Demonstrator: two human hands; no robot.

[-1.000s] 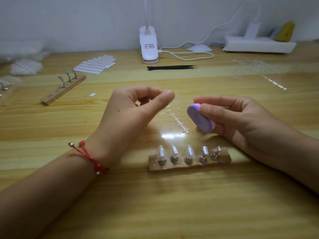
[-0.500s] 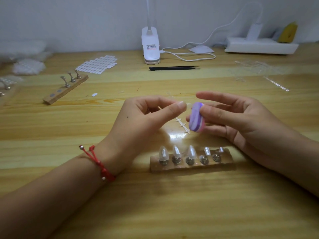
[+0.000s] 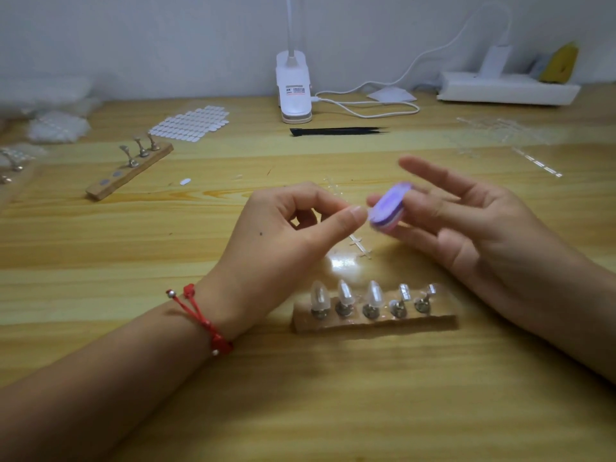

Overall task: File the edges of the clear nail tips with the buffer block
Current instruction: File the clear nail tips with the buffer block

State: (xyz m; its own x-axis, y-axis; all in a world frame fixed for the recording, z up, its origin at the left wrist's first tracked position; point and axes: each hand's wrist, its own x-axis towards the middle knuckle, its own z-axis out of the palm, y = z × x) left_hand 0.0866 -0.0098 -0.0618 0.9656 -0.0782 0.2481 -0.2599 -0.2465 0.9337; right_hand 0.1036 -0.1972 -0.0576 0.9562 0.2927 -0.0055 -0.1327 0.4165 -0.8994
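Observation:
A small oval purple buffer block (image 3: 388, 208), blurred by motion, is held between the thumb and fingers of my right hand (image 3: 473, 228), whose index finger sticks out straight. My left hand (image 3: 283, 238) has thumb and forefinger pinched together right beside the block; a clear nail tip between them is too small to make out. Below both hands a wooden stand (image 3: 375, 323) carries three clear nail tips (image 3: 345, 293) on metal pegs, plus two pegs on the right with only small clear pieces.
A second wooden stand (image 3: 128, 173) with metal pegs lies at the left. Behind are a sheet of white stickers (image 3: 190, 123), a white clip lamp (image 3: 295, 88), black tweezers (image 3: 336, 131), a power strip (image 3: 506, 90) and clear plastic sprues (image 3: 360, 243).
Both hands have drawn closer together and risen a little. The buffer block has tipped over and now blurs next to my left fingertips, and my right index finger has lifted off it.

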